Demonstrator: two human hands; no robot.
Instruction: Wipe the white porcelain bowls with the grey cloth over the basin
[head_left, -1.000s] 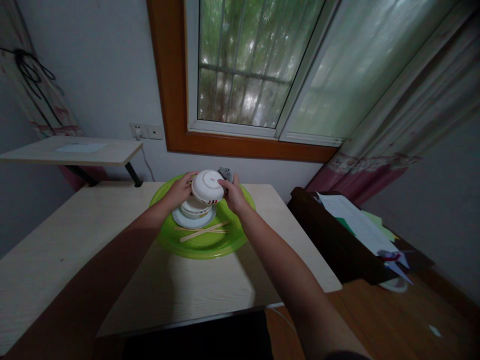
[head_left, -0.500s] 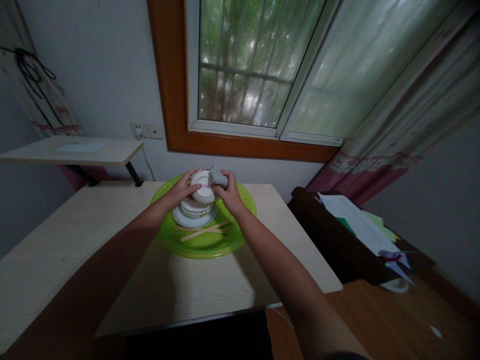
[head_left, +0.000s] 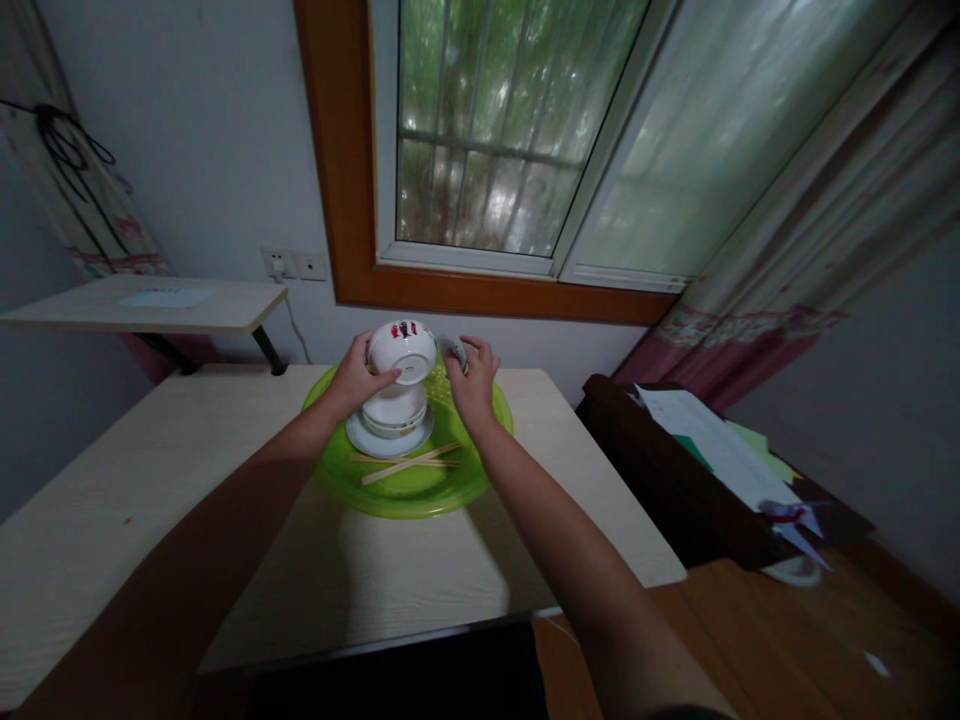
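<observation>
My left hand (head_left: 352, 382) grips a white bowl (head_left: 394, 350) by its left side. The bowl is tilted, its base towards me and a red and black pattern on its outer wall. Just right of it, my right hand (head_left: 474, 390) is closed on a grey cloth (head_left: 452, 348), a little apart from the bowl. Below the held bowl, a stack of white bowls (head_left: 393, 408) stands on a white plate (head_left: 360, 437). Crossed wooden chopsticks (head_left: 405, 465) lie in front of the plate. All these rest in a green tray (head_left: 412, 507).
The tray stands on a pale wooden table (head_left: 285, 560) against the wall. A raised shelf (head_left: 225, 310) is at the table's left, near wall sockets (head_left: 292, 264). A window (head_left: 487, 150) is behind. Papers (head_left: 712, 440) lie on a dark piece of furniture at the right.
My left hand has raised and turned the bowl, so its patterned side now shows. My right hand, with the cloth, has moved right, off the bowl.
</observation>
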